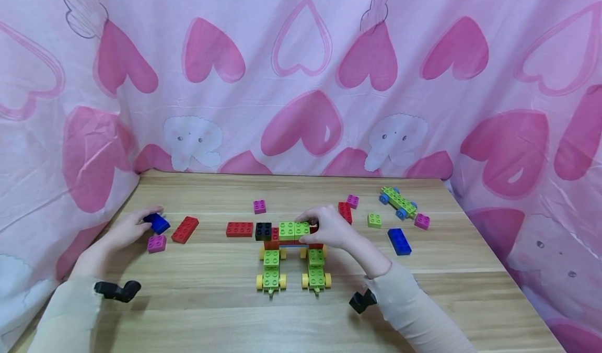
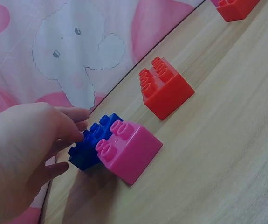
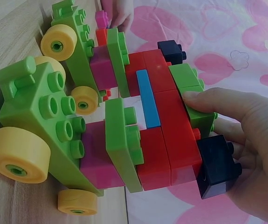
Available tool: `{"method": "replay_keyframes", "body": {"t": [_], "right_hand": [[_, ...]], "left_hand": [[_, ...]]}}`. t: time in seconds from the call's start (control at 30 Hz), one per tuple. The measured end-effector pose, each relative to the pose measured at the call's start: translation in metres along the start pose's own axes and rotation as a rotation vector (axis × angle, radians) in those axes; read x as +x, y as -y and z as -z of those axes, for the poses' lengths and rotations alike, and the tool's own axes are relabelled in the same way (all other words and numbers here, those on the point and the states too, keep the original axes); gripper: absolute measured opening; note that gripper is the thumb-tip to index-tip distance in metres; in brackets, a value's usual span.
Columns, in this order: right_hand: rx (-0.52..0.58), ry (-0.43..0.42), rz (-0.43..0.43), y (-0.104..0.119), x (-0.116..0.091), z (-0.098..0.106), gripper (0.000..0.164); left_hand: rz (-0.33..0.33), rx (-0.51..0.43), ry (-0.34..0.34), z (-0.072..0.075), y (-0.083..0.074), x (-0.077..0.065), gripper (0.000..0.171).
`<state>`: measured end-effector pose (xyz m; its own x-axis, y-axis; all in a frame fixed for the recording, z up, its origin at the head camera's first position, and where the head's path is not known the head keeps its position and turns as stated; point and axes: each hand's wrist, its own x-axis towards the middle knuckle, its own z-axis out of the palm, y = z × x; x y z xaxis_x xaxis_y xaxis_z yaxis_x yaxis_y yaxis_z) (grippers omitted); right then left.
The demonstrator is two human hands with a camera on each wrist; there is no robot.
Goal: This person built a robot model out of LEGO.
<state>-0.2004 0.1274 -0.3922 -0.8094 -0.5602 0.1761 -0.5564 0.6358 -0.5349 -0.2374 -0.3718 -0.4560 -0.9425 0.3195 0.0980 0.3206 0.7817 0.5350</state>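
My left hand (image 1: 127, 230) is at a blue brick (image 2: 92, 143), its fingers loosely bent about one end. A small gap shows between thumb and brick in the left wrist view. A pink brick (image 2: 130, 151) lies against the blue one, and a red brick (image 2: 166, 88) lies beyond. With thumb and fingers, my right hand (image 1: 326, 227) pinches a green brick (image 1: 302, 230) on top of a built structure of red bricks (image 3: 159, 161). Two green wheeled bases (image 1: 271, 277) with yellow wheels carry it. Black bricks (image 1: 263, 231) sit at its top ends; the right one is hidden in the head view.
Behind the structure lie a red brick (image 1: 240, 229) and a pink brick (image 1: 259, 206). To the right are another red brick (image 1: 345, 213), a small green brick (image 1: 374, 220), a blue brick (image 1: 399, 241) and a green base with blue wheels (image 1: 398, 202). A pink curtain (image 1: 301, 81) borders the table.
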Motion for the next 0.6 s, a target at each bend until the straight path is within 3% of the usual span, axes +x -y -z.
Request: {"method": "replay_keyframes", "body": {"t": [0.23,0.6], "right_hand": [[0.004,0.005,-0.009,0.0003,0.0002,-0.0010,0.033],[-0.003,-0.001,-0.013,0.0013,-0.0004,0.0002,0.033]], "left_hand": [[-0.001,0.021,0.064,-0.0011,0.0038,0.0024,0.044],[-0.017,0.083,0.077,-0.0022,0.0075,0.0059,0.041]]}}
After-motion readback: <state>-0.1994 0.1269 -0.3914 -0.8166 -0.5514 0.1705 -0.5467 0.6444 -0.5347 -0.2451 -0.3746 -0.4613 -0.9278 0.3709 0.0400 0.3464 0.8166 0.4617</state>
